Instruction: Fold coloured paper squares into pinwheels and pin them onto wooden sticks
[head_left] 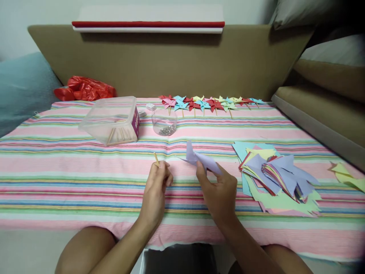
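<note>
My left hand [156, 190] is closed in a pinch round a thin wooden stick [156, 158] whose tip pokes up above the fingers. My right hand [219, 192] grips a folded lilac paper piece [199, 158], held just above the striped cloth [85, 171]. The two hands are a short way apart near the table's front middle. To the right of my right hand lies a stack of cut coloured paper squares [278, 175].
A row of finished paper pinwheels [209, 103] lies along the far edge. A clear plastic box with sticks [112, 120] and a small clear cup of pins [164, 123] stand at back left. A red plastic bag [85, 88] is behind them. Yellow-green scraps [348, 177] lie at far right.
</note>
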A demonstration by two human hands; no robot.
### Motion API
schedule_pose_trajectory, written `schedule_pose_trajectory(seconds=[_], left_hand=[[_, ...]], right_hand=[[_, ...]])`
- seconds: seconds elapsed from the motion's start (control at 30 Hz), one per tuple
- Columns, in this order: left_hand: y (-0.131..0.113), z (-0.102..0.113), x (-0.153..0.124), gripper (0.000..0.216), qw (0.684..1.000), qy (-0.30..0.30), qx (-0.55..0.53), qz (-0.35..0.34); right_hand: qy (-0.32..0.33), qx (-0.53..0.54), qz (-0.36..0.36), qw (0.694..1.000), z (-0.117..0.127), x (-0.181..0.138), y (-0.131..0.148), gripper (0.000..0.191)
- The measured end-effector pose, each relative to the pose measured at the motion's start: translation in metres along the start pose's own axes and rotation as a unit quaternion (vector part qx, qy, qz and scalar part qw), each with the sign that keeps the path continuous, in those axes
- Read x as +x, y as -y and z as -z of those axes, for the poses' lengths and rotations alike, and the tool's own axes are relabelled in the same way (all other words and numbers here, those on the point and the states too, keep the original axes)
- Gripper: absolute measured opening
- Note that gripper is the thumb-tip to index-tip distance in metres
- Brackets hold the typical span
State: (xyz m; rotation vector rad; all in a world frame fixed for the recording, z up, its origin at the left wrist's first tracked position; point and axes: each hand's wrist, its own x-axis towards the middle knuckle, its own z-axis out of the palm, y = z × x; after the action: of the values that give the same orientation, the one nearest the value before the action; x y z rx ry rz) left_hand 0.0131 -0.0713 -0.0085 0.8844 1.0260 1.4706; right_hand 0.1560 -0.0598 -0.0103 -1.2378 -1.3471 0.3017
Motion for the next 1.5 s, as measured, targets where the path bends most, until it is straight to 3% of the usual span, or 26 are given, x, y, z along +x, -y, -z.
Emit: schedule_pose_trajectory(seconds=[0.07, 0.13, 0.3, 0.63, 0.87, 1.17, 1.3, 1.5], left_hand=[[-0.006, 0.004, 0.001, 0.033, 0.999, 0.036, 0.006, 0.033], [-0.011, 0.007, 0.001, 0.034, 0.994, 0.077, 0.028, 0.065], [-0.020, 0.014, 0.002, 0.043, 0.989, 0.120, 0.043, 0.073], [-0.030, 0.024, 0.010, 0.025, 0.977, 0.163, 0.084, 0.112], [-0.023, 0.025, 0.015, 0.028, 0.981, 0.108, 0.128, 0.096], [-0.018, 0.021, 0.017, 0.029, 0.981, 0.083, 0.157, 0.076], [-0.016, 0.018, 0.019, 0.032, 0.981, 0.044, 0.163, 0.096], [-0.005, 0.021, 0.027, 0.041, 0.979, 0.043, 0.132, 0.151]], right_hand=[[-0.007, -0.023, 0.179, 0.984, 0.003, 0.002, 0.001, 0.017], [0.013, -0.044, 0.305, 0.951, 0.006, 0.004, -0.001, 0.029], [0.057, -0.086, 0.407, 0.907, 0.011, 0.007, -0.008, 0.039], [0.092, -0.161, 0.445, 0.876, 0.008, 0.002, -0.012, 0.029], [0.104, -0.203, 0.442, 0.868, 0.000, 0.000, -0.016, 0.027], [0.092, -0.228, 0.434, 0.867, -0.006, -0.002, -0.023, 0.028], [0.082, -0.239, 0.438, 0.863, -0.007, 0.001, -0.021, 0.023], [0.076, -0.292, 0.430, 0.851, -0.012, 0.005, -0.028, 0.023]])
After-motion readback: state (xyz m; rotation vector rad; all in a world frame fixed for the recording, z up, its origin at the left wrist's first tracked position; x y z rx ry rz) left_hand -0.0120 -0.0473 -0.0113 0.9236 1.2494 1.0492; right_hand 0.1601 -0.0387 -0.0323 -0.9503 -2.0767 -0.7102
